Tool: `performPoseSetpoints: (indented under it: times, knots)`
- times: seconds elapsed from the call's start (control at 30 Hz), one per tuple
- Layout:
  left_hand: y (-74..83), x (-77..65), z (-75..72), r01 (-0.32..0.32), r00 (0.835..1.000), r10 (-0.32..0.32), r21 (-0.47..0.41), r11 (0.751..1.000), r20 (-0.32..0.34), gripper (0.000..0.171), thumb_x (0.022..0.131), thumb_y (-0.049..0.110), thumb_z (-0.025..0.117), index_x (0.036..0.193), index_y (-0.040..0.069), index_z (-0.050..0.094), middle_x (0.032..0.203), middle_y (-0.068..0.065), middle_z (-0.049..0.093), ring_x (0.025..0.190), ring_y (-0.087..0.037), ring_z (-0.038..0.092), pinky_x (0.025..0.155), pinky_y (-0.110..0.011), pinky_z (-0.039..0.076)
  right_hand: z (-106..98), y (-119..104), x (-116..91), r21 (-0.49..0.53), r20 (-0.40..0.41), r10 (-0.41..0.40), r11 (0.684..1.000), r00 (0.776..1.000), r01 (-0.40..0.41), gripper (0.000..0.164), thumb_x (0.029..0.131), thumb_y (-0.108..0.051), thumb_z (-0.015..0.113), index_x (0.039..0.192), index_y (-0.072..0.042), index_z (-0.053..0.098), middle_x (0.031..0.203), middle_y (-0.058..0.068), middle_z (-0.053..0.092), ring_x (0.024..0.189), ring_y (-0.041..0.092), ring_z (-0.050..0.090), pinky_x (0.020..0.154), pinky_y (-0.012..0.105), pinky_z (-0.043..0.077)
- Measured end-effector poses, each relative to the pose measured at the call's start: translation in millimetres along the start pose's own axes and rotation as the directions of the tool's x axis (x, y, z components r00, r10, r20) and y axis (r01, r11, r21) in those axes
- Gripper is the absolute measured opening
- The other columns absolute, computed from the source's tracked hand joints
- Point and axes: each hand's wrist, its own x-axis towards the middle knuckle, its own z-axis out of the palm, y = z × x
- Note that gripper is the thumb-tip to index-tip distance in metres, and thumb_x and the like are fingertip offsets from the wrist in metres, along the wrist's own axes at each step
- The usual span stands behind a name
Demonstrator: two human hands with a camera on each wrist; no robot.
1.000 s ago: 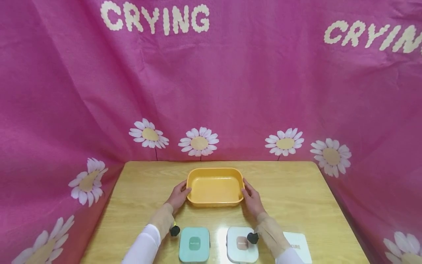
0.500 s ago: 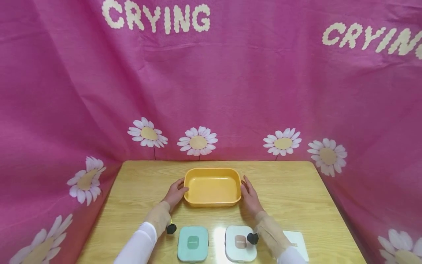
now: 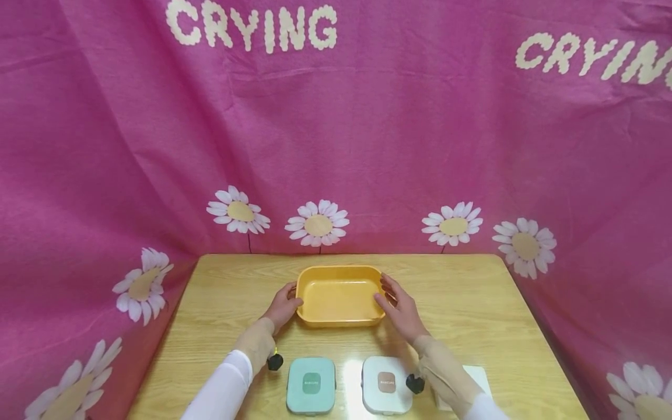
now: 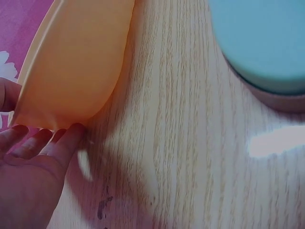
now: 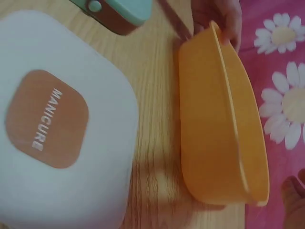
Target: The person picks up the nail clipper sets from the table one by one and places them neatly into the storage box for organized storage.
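A yellow-orange rectangular plastic tub point(image 3: 341, 318) rests on the wooden table with its opening facing up. My left hand point(image 3: 280, 306) grips its left end, the thumb over the rim; in the left wrist view, the fingertips point(image 4: 71, 138) lie against its outer wall. Beside the right end, my right hand point(image 3: 403, 306) has loosely spread fingers, and its thumb overlaps the rim in the head view. The right wrist view shows a gap between the tub point(image 5: 209, 119) and the right fingers point(image 5: 291, 193). Nearer stand a mint-green manicure case point(image 3: 311, 402) and a white one point(image 3: 375, 402).
Another white flat item point(image 3: 478, 376) lies at the front right, partly covered by the right forearm. The wooden table point(image 3: 446, 280) meets a pink curtain point(image 3: 367, 146) with daisies at its back and sides. Black round pieces hang at both wrists.
The right hand has loosened from the tub's right end and risen slightly, its fingers spreading. The left hand keeps its grip, and the tub stays nearly in place. The view shifts slightly.
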Motion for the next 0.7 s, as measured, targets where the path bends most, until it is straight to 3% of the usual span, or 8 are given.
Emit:
performPoseSetpoints:
  times: [0.27,0.47,0.7]
  knots:
    - [-1.9,3.6,-2.0,-0.017,1.000,0.017,-0.014,1.000,0.023,0.064,0.095,-0.004,0.057,0.156,-0.009,0.037,0.152,-0.033,0.048,0.142,-0.045,0.048,0.106,-0.049,0.052,13,-17,-19,-0.008,0.149,-0.120,0.992,0.982,0.122,0.060,0.099,-0.015,0.072,0.151,0.003,0.049,0.148,0.025,0.057,0.135,0.048,0.055,0.111,0.053,0.046]
    - [-1.3,-0.6,-3.9,0.018,1.000,-0.017,-0.020,1.000,0.026,0.072,0.089,-0.003,0.060,0.158,-0.005,0.037,0.153,-0.030,0.049,0.142,-0.043,0.048,0.105,-0.045,0.053,31,-23,-34,-0.092,0.310,-0.189,0.970,0.932,0.227,0.060,0.098,-0.026,0.075,0.147,0.001,0.055,0.146,0.022,0.060,0.131,0.039,0.060,0.109,0.046,0.050]
    - [-2.1,-4.2,-4.1,0.007,0.999,-0.005,-0.060,0.998,0.039,0.072,0.089,-0.003,0.060,0.157,-0.005,0.037,0.151,-0.032,0.050,0.139,-0.044,0.051,0.098,-0.040,0.056,45,-23,-43,-0.154,0.482,-0.149,0.956,0.864,0.251,0.059,0.097,-0.031,0.076,0.145,-0.001,0.057,0.140,0.015,0.065,0.129,0.034,0.060,0.108,0.049,0.050]
